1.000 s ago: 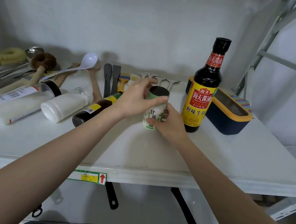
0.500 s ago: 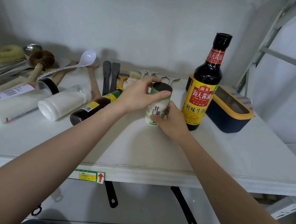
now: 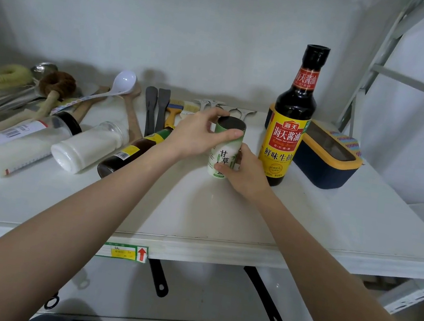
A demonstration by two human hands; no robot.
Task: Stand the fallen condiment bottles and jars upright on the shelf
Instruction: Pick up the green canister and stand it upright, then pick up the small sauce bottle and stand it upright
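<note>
hands both closed round green-capped salt jar (image 3: 225, 150), upright on shelf (image 3: 331, 230): left hand (image 3: 198, 133) at cap, right hand (image 3: 244, 171) at base, w/ soy sauce bottle (image 3: 288, 132) just beside.

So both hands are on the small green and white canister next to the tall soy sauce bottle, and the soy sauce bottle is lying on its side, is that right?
Not quite. The head view shows the tall soy sauce bottle standing upright, not lying down. The rest holds: the left hand and right hand are both on the small green and white canister beside it.
</note>
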